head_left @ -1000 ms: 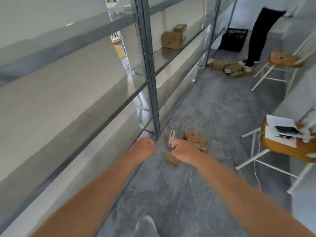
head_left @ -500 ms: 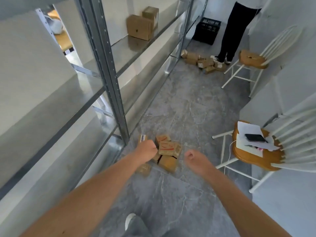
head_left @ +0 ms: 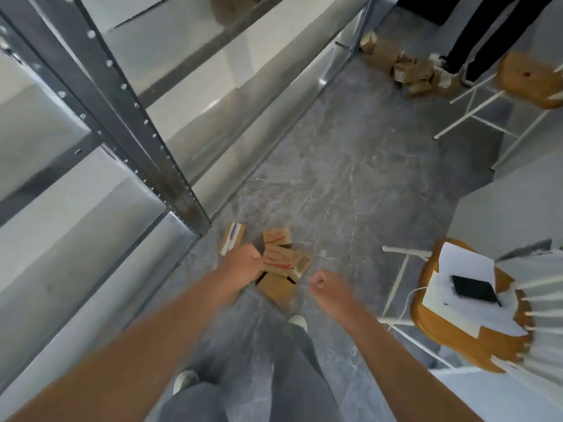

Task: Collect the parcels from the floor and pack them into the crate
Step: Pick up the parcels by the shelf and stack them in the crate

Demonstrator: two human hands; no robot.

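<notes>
Parcels (head_left: pixel 275 260) lie heaped on the floor (head_left: pixel 350 178) by the shelf post (head_left: pixel 170 166); left hand (head_left: pixel 243 264) and right hand (head_left: pixel 324 283) hang clenched, empty. Better crouch, open both, grip 1 each.

left hand (head_left: pixel 243 264) at parcels (head_left: pixel 278 260), grip unclear

The left hand (head_left: pixel 242 264) hides the left edge of the near parcels (head_left: pixel 278 260), and whether its fingers grip one cannot be told. The far parcels (head_left: pixel 408 71) are blurred, their labels unreadable. The top edge cuts off the dark crate (head_left: pixel 426 9) and the other person (head_left: pixel 487 28) above the legs.
</notes>
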